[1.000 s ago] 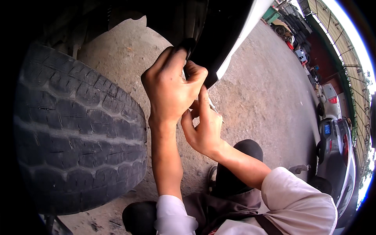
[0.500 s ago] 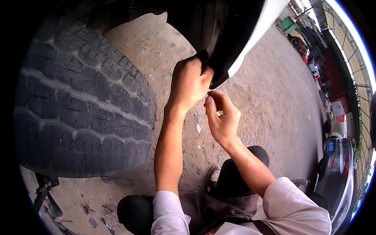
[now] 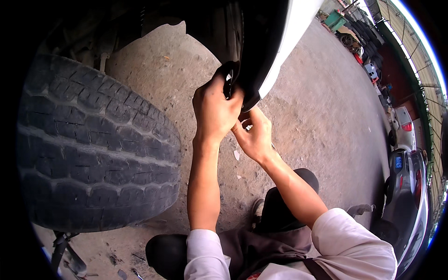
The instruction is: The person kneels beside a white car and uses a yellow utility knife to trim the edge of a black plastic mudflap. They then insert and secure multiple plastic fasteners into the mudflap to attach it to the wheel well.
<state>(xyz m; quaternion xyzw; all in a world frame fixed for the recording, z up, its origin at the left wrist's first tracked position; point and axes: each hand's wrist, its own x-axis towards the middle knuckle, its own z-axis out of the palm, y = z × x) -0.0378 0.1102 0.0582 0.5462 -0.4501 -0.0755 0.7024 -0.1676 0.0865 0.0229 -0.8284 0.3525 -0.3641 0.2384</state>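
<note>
Above me is the lower corner of a vehicle's white body panel, with a dark wheel-arch liner inside it. My left hand is closed round the liner's lower edge, its fingertips hidden behind the black plastic. Just below the panel's black tip, my right hand has thumb and fingers drawn together. Whatever lies between them is too small or hidden to make out. The two hands nearly touch. A large worn tyre fills the left side.
Under the tyre stands a dark metal support, with small tools on the dusty ground nearby. Parked cars line the far right. Stacked tyres and a green bin are at the back right.
My right hand has moved up and left to the panel's lower tip, its fingers drawing together. My left hand stays on the liner edge. The view has shifted slightly.
</note>
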